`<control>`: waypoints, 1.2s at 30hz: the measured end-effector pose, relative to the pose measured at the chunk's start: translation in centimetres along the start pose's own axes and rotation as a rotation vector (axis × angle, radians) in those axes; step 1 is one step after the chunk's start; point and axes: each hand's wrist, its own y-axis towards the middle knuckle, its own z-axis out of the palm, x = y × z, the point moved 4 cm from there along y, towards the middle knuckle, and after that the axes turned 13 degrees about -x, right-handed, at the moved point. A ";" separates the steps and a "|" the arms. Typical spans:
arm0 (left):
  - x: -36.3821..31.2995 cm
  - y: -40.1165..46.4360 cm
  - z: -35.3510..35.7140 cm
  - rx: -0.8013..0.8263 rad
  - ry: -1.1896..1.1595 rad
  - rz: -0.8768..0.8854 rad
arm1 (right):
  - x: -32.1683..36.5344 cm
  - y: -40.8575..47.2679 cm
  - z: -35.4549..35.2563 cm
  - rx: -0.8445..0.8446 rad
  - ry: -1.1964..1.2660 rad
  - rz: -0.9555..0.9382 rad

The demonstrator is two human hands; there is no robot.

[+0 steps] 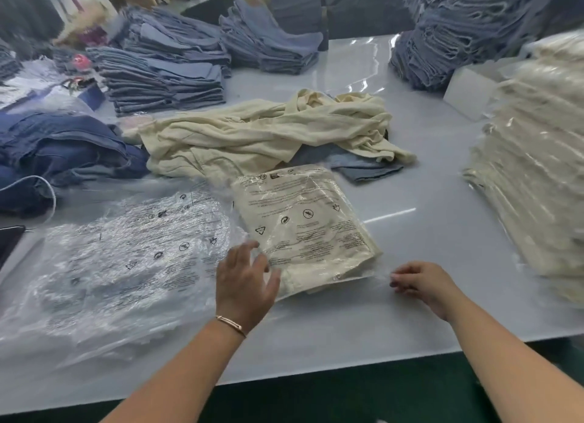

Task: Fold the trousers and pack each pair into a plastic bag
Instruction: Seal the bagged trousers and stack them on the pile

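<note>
One worktop (410, 201), white, bearing all. Loose cream trousers (268, 132) heaped behind, awaiting folding. Empty plastic bags (126, 258) stacked left, within reach. Bagged folded pair (308, 230) before me: left hand (245, 283) flat, steadying it; right hand (420, 280) pinching the bag's open flap (384, 272), probably to seal it.

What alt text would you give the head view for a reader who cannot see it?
A folded cream pair of trousers in a printed plastic bag lies on a white table; the left hand rests open on its near edge and the right hand pinches the bag's flap. Loose cream trousers lie behind, empty bags to the left, packed stacks to the right.
</note>
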 end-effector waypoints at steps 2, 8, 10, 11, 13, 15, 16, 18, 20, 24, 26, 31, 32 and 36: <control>-3.0 1.7 2.4 0.143 -0.023 0.043 | 0.0 0.1 0.2 -0.045 -0.026 -0.028; -5.5 -0.6 9.3 0.591 0.115 0.101 | -0.4 1.8 0.0 0.000 -0.035 0.018; -4.7 -2.3 9.1 0.558 0.154 0.117 | -0.6 2.3 -0.1 0.046 -0.031 0.047; -4.6 -2.7 8.7 0.516 0.160 0.110 | -0.7 2.6 -0.2 0.067 -0.022 0.056; -4.9 -2.9 7.8 0.452 0.183 0.045 | -0.6 3.0 -0.2 0.113 -0.019 0.056; -5.8 -3.1 7.1 0.437 0.216 -0.048 | -0.6 3.3 -0.4 0.172 -0.017 0.057; -6.7 -3.4 6.9 0.410 0.207 -0.099 | -0.5 3.4 -0.4 0.205 -0.015 0.058; -9.5 -3.8 6.4 0.288 0.147 -0.141 | -0.5 3.7 -0.6 0.271 -0.030 0.056; -13.3 -4.6 6.1 0.173 0.026 -0.172 | -0.4 3.8 -0.7 0.328 -0.064 0.045; -19.4 -4.8 7.8 0.378 -0.538 -1.002 | -0.1 4.0 -0.6 0.398 -0.102 -0.003; -21.5 -4.9 9.6 0.406 -0.782 -1.394 | 0.1 3.8 -0.5 0.399 -0.109 -0.051; -23.5 -4.6 11.6 0.212 -0.980 -1.733 | 0.3 3.2 -0.6 0.329 -0.134 -0.186; -23.5 -4.6 11.7 0.169 -0.976 -1.749 | 0.4 3.2 -0.6 0.336 -0.134 -0.208; -23.7 -4.2 12.1 0.072 -0.991 -1.793 | 0.7 3.3 -0.7 0.361 -0.150 -0.252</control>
